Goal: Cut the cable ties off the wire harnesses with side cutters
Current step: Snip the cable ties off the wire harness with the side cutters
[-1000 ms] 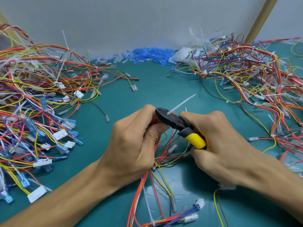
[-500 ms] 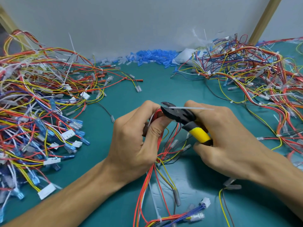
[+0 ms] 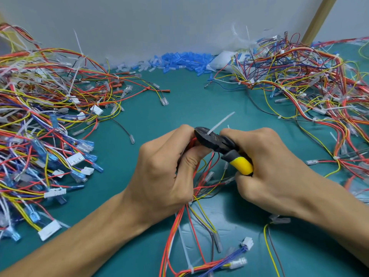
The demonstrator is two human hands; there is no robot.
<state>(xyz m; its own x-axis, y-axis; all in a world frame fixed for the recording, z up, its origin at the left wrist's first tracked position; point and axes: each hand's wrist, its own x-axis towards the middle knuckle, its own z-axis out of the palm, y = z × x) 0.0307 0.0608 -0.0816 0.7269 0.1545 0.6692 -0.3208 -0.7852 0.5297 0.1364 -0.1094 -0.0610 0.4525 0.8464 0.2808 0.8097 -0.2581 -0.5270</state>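
Observation:
My left hand [image 3: 163, 170] grips a wire harness [image 3: 201, 226] of red, yellow and grey wires that trails down toward me over the green mat [image 3: 179, 108]. My right hand [image 3: 267, 168] holds the side cutters [image 3: 223, 148], black jaws with yellow-and-grey handles. The jaws lie against my left fingertips. A white cable tie tail [image 3: 220, 121] sticks up and to the right from the jaw tips. The tie's loop is hidden by my fingers and the jaws.
A big tangle of harnesses [image 3: 46, 124] covers the left of the mat, another pile [image 3: 311, 90] the right. Blue terminal sleeves [image 3: 179, 60] and a white bag [image 3: 223, 58] lie along the back wall. White connectors [image 3: 247, 242] sit near the front.
The tie tail lay flat to the right half a second ago; now it points up and to the right again. The jaws have stayed at my left fingertips, and both hands keep their grip.

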